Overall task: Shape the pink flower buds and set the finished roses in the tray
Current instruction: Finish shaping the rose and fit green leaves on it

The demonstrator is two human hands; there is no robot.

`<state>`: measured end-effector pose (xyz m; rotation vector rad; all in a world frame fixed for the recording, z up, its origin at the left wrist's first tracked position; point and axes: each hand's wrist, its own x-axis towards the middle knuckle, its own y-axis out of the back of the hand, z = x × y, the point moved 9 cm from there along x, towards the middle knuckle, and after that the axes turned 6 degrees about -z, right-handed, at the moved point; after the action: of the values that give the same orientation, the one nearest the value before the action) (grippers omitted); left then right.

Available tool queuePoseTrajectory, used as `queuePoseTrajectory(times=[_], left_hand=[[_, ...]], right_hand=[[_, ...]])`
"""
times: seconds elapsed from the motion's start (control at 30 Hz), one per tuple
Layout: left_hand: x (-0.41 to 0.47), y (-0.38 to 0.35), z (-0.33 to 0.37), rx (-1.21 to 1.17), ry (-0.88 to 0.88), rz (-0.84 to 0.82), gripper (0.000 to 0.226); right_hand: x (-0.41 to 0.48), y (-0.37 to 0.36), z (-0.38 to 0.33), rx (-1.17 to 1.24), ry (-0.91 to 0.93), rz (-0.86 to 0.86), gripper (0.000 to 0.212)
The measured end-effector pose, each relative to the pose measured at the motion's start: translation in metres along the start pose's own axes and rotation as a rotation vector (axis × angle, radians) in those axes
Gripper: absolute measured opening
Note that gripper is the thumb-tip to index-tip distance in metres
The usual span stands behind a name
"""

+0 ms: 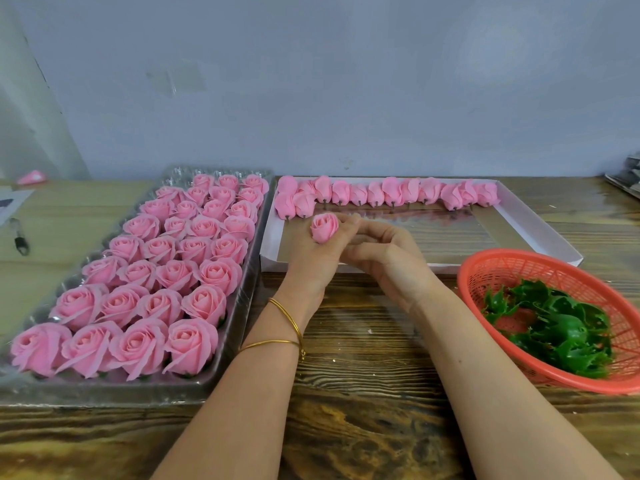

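I'm looking down at a wooden table (363, 362) pushed against a plain pale wall. At the middle, my left hand (311, 261), with two thin gold bracelets (289, 320) on the wrist, is curled round a pink bud (324, 227) and holds it upright, petals toward the camera. My right hand (388, 261) sits tight against the left, its fingers bent in toward the bud's base. I cannot tell whether they pinch the bud or only rest beside it. The petals are partly spread, so I judge this one to be mid-shaping and not ready to set down.

Just behind the hands lies a shallow white box (543, 226). A row of buds (391, 195) lines its far edge, closed and unshaped, and the rest of its floor is bare. That row is the work left.

To the left, the clear plastic tray (239, 306) holds opened roses (145, 271) in close rows from its near end almost to the far end. A few empty cups show at the far left corner. By that, most of the job looks done, with roughly the last rows to go.

On the right sits a red basket (485, 268) of green leaves (554, 330), and a pen (19, 237) lies at the far left
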<state>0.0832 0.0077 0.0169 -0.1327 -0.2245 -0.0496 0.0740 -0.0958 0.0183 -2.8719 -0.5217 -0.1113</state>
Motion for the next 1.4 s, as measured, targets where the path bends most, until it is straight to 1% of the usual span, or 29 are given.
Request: queuePoseTrajectory(times=[0.07, 0.13, 0.2, 0.27, 0.3, 0.37, 0.43, 0.53, 0.6, 0.63, 0.7, 0.73, 0.83, 0.87, 0.93, 1.0, 1.07, 1.13, 1.27, 1.33, 1.37, 1.4], left_hand=[[0.001, 0.005, 0.003, 0.104, -0.040, 0.056, 0.018], [0.001, 0.007, 0.006, 0.211, -0.069, 0.097, 0.023], [-0.001, 0.006, 0.008, 0.262, -0.100, 0.116, 0.025], [-0.003, 0.002, 0.010, 0.280, -0.126, 0.111, 0.026], [-0.004, 0.000, 0.011, 0.301, -0.132, 0.105, 0.026], [-0.005, -0.004, 0.015, 0.372, -0.162, 0.093, 0.026], [-0.005, -0.010, 0.017, 0.428, -0.192, 0.074, 0.021], [-0.004, -0.015, 0.015, 0.444, -0.178, 0.039, 0.012], [-0.004, -0.017, 0.014, 0.467, -0.189, 0.023, 0.006], [-0.004, -0.017, 0.014, 0.482, -0.194, 0.020, 0.005], [-0.004, -0.017, 0.014, 0.521, -0.186, 0.036, 0.017], [-0.004, -0.015, 0.013, 0.522, -0.170, 0.053, 0.023], [-0.004, -0.012, 0.013, 0.506, -0.146, 0.094, 0.029], [-0.004, -0.012, 0.012, 0.523, -0.150, 0.100, 0.029], [-0.003, -0.011, 0.010, 0.510, -0.130, 0.098, 0.016], [0.000, -0.010, 0.007, 0.425, -0.102, 0.094, 0.019], [0.004, -0.007, 0.007, 0.443, -0.100, 0.111, 0.018], [0.005, -0.003, 0.003, 0.434, -0.073, 0.124, 0.018], [-0.001, 0.009, -0.005, 0.432, -0.063, 0.228, 0.027], [0.002, 0.007, -0.002, 0.436, -0.072, 0.214, 0.020], [0.004, 0.004, 0.001, 0.488, -0.085, 0.193, 0.016], [0.005, 0.003, 0.003, 0.552, -0.096, 0.183, 0.017]], right_hand=[[0.000, 0.006, -0.006, -0.052, 0.049, 0.056, 0.038], [-0.001, 0.014, -0.012, -0.099, 0.100, 0.148, 0.025], [-0.003, 0.022, -0.018, -0.171, 0.153, 0.238, 0.016], [-0.005, 0.022, -0.026, -0.231, 0.223, 0.277, 0.006], [-0.006, 0.020, -0.030, -0.248, 0.257, 0.286, 0.011], [-0.007, 0.014, -0.036, -0.264, 0.311, 0.281, 0.016], [-0.007, 0.007, -0.041, -0.286, 0.344, 0.265, 0.016], [-0.005, -0.001, -0.042, -0.323, 0.340, 0.250, 0.019], [-0.003, -0.005, -0.040, -0.352, 0.325, 0.244, 0.024], [-0.002, -0.007, -0.040, -0.368, 0.322, 0.235, 0.029], [0.001, -0.012, -0.038, -0.425, 0.312, 0.214, 0.040], [0.003, -0.014, -0.037, -0.467, 0.307, 0.204, 0.039], [0.009, -0.016, -0.035, -0.575, 0.297, 0.192, 0.028], [0.012, -0.016, -0.035, -0.598, 0.294, 0.190, 0.028], [0.016, -0.018, -0.035, -0.640, 0.279, 0.177, 0.028], [0.018, -0.021, -0.033, -0.662, 0.266, 0.147, 0.022], [0.019, -0.026, -0.030, -0.685, 0.270, 0.108, 0.013], [0.019, -0.028, -0.027, -0.710, 0.276, 0.083, 0.010], [0.020, -0.030, -0.023, -0.747, 0.247, 0.054, 0.014], [0.019, -0.033, -0.023, -0.776, 0.237, 0.023, 0.022], [0.018, -0.034, -0.023, -0.797, 0.239, 0.005, 0.026], [0.018, -0.035, -0.024, -0.816, 0.242, -0.012, 0.030]])
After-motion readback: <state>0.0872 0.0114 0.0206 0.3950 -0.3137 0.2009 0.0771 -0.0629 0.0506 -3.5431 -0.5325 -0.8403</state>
